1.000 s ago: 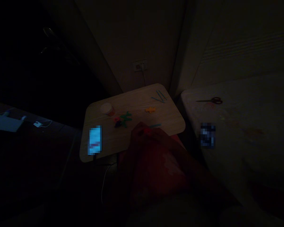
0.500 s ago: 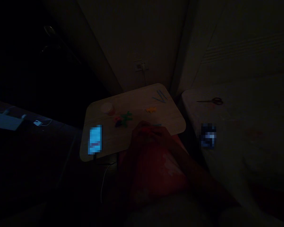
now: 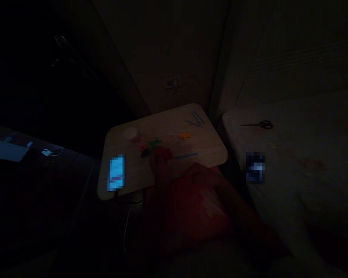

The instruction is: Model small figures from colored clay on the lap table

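Observation:
The room is very dark. My left hand (image 3: 160, 164) reaches over the small wooden table (image 3: 208, 148), its fingertips closed on a red piece (image 3: 163, 153) right beside a green figure (image 3: 154, 143) and a pink and dark piece (image 3: 144, 150). My right hand (image 3: 201, 172) rests low at the table's near edge, above a red bag or cloth (image 3: 191, 208) on my lap; its fingers are too dark to read. A blue stick (image 3: 186, 156) lies on the table between the hands.
A lit phone (image 3: 116, 172) lies at the table's near left corner. A small tub (image 3: 131, 134), a yellow piece (image 3: 185, 135) and several blue sticks (image 3: 195, 119) are farther back. Scissors (image 3: 259, 124) and another lit screen (image 3: 255, 166) lie on the bed at right.
My left hand has moved left and forward with the red piece, from beside the right hand to the green figure. The blue stick is now uncovered. The right hand dropped slightly.

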The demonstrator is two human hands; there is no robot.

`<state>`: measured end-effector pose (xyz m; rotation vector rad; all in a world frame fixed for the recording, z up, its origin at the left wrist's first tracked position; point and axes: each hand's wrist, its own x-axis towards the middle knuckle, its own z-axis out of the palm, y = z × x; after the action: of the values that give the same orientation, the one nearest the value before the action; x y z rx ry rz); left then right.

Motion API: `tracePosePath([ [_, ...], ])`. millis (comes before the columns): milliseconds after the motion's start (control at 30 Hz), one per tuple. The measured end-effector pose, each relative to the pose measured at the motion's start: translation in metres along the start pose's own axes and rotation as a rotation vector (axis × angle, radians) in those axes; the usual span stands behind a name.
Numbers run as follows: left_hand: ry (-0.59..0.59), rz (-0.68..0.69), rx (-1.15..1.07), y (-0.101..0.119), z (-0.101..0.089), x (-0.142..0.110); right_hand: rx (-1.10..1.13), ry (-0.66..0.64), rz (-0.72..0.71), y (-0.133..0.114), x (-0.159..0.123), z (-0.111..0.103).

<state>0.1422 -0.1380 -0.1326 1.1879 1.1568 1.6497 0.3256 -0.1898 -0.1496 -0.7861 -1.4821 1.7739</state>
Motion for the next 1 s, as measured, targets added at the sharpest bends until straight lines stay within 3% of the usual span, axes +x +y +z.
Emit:
tracePosePath([
  [33, 0.050, 0.044, 0.019, 0.000, -0.001, 0.007, 0.011, -0.050, 0.040, 0.002, -0.004, 0.000],
  [100, -0.040, 0.100, 0.159, -0.002, -0.003, 0.016, 0.066, -0.006, 0.065, 0.005, -0.008, 0.001],
  [267, -0.363, 0.271, 0.665, -0.015, 0.002, 0.013, 0.180, 0.350, -0.040, 0.000, -0.004, 0.001],
  [367, -0.411, 0.320, 0.906, -0.026, 0.005, 0.010, 0.192, 0.435, -0.064, -0.006, 0.000, 0.000],
  [467, -0.412, 0.336, 0.967, -0.032, 0.003, 0.009, 0.193, 0.484, -0.076, -0.010, 0.003, 0.002],
  [667, -0.298, 0.376, 0.816, -0.018, -0.002, 0.004, 0.092, 0.529, -0.142, -0.020, 0.008, 0.008],
  [767, -0.227, 0.365, 0.578, -0.001, 0.003, -0.005, 0.048, 0.625, -0.212, -0.026, 0.011, 0.009],
  [900, -0.232, 0.122, 0.082, 0.008, 0.019, -0.018, -0.145, 0.720, -0.350, -0.031, 0.022, 0.018],
  [1000, -0.264, 0.035, -0.008, -0.001, 0.033, -0.027, -0.322, 0.627, -0.408, -0.034, 0.033, 0.037],
])
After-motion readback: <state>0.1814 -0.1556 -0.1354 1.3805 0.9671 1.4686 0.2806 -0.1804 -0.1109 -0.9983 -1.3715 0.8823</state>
